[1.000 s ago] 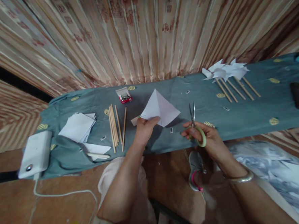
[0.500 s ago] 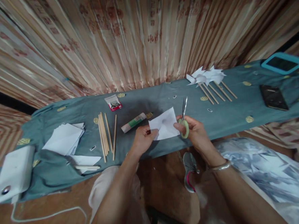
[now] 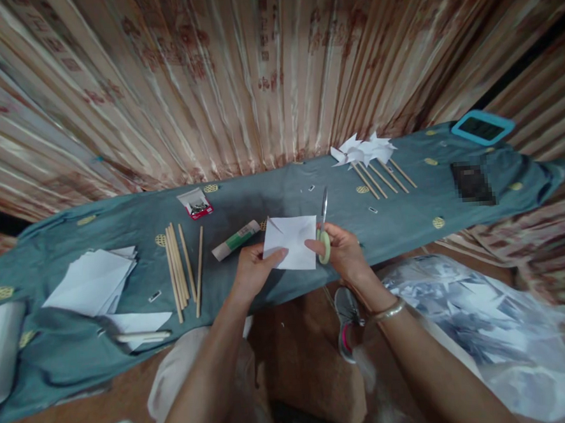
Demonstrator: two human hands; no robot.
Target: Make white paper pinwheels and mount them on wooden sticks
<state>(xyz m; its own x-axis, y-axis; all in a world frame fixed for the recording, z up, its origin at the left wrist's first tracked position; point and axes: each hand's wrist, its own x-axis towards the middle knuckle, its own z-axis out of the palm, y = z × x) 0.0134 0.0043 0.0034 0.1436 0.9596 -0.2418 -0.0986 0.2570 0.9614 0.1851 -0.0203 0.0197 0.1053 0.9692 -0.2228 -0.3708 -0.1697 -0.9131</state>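
Observation:
A white square of paper (image 3: 292,241) with slits running in from its corners is held above the table's front edge. My left hand (image 3: 253,269) pinches its left side, thumb on top. My right hand (image 3: 346,251) grips green-handled scissors (image 3: 323,246), blades pointing up and away, while its thumb presses the paper's right edge. Just beyond my left hand lies a green and white glue stick (image 3: 236,240). To its left are several wooden sticks (image 3: 177,272). Behind these, a small open red box (image 3: 198,205) contains small metal pieces.
Several paper pinwheels on sticks (image 3: 365,150) lie at the back right. Farther right are a dark pixelated object (image 3: 473,182) and a blue-framed tablet (image 3: 483,127). A paper stack (image 3: 89,282) and a white box (image 3: 2,350) are left. A plastic bag of papers (image 3: 475,314) stands below right.
The paper has turned flatter and squarer to my view, showing its slits more clearly. Both hands keep their hold. The whole view has shifted, so the table's things appear farther left.

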